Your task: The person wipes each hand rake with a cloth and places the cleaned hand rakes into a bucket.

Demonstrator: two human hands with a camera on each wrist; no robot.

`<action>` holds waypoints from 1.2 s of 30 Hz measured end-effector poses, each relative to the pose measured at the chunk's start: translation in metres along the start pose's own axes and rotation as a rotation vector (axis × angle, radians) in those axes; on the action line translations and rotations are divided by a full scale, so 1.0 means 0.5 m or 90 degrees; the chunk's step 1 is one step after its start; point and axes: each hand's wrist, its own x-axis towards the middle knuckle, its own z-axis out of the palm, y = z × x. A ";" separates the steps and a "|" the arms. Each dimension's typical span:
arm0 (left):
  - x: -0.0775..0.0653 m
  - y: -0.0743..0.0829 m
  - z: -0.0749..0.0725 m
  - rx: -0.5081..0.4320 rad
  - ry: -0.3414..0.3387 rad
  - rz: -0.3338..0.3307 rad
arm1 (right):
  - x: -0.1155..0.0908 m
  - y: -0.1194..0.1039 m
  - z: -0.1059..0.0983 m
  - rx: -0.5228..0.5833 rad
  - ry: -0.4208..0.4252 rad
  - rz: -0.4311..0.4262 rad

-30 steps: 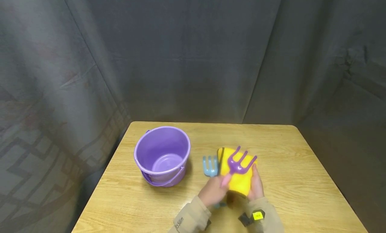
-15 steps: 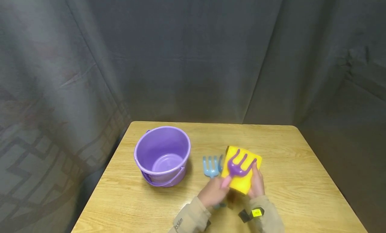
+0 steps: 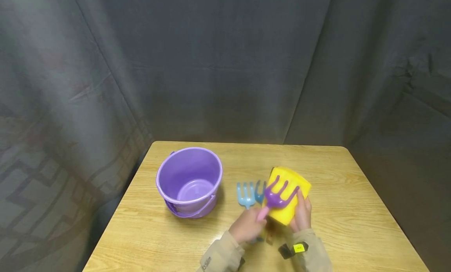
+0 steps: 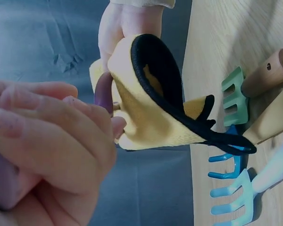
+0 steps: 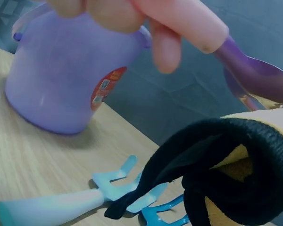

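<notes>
In the head view my left hand grips the pink handle of a purple hand fork, its tines pointing up and away. My right hand holds a yellow cloth with dark edging, bunched behind the tines. The fork's tines overlap the cloth, and the right fingertips are right at the outer tine. From the left wrist, the cloth shows folded over into a loop with a black border. In the right wrist view the fork's pink handle runs above the rolled cloth.
A purple bucket stands at the left of the wooden table. Near the hands lie a light blue hand fork and a darker blue one. The left wrist view also shows a green fork. Grey curtains surround the table.
The yellow cloth has moved right and turned under the tines, uncovering the darker blue fork on the table. The purple fork and left hand have shifted only slightly.
</notes>
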 end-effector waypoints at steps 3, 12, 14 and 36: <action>-0.002 0.001 -0.001 0.005 0.001 0.005 | -0.001 -0.007 0.002 0.002 0.024 -0.002; -0.008 -0.001 -0.013 0.043 -0.011 0.025 | 0.002 -0.017 -0.005 0.049 0.052 -0.005; -0.009 -0.004 -0.016 0.041 -0.008 0.028 | 0.002 -0.019 -0.006 0.065 0.058 0.006; -0.001 0.016 -0.031 -0.012 0.030 0.082 | -0.025 -0.031 0.009 0.019 -0.129 0.153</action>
